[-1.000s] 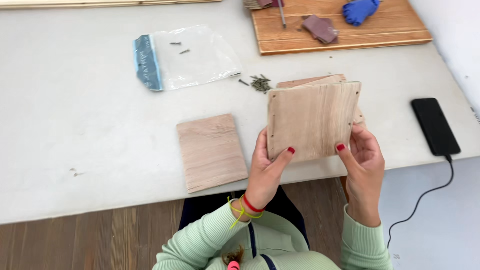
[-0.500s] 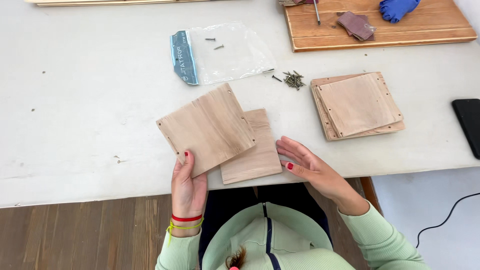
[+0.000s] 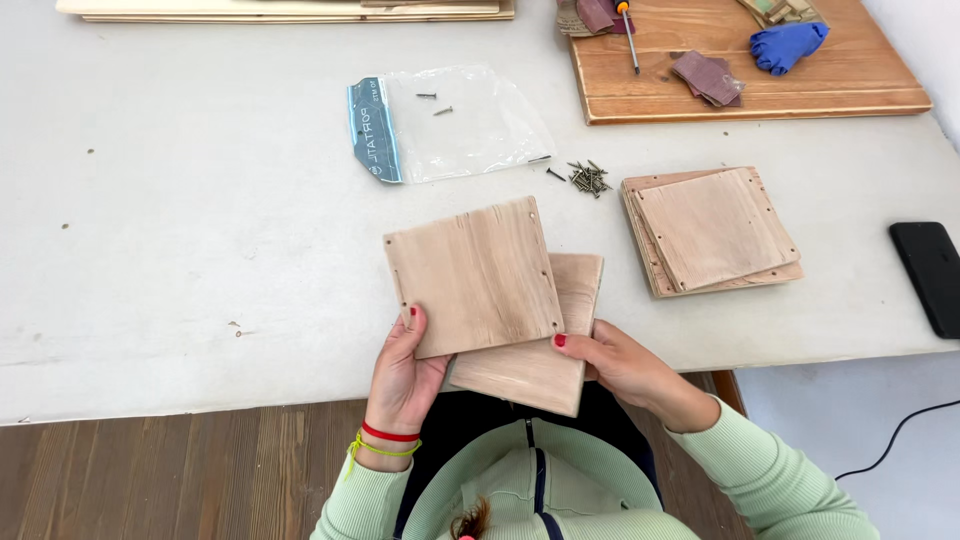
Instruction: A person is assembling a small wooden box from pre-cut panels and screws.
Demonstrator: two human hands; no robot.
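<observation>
Left hand (image 3: 405, 375): gripping the lower left corner of a square pale wooden panel with small holes along its edges (image 3: 475, 277), thumb lying on its face, fingers curling underneath.
Right hand (image 3: 620, 362): pinching the right edge of a second, plainer square wooden panel (image 3: 545, 350), thumb on top, fingers tucked below.
Panels: overlapping, the holed one riding on top and tilting slightly, the plain one poking out to the right and below; both hovering over the near edge of the white surface (image 3: 180, 230).
Further right: resting on the surface, a stack of similar square wooden pieces (image 3: 710, 230), well apart from both hands.
Behind the panels: lying loose, a little heap of dark screws (image 3: 588, 178), just beside a clear plastic bag with a blue strip (image 3: 440, 125), two screws showing inside it.
Far right edge: lying flat, a black phone (image 3: 930, 275).
Top right: sitting on a brown wooden board (image 3: 750, 75), a blue glove (image 3: 790, 45) and scraps of sandpaper (image 3: 708, 78).
</observation>
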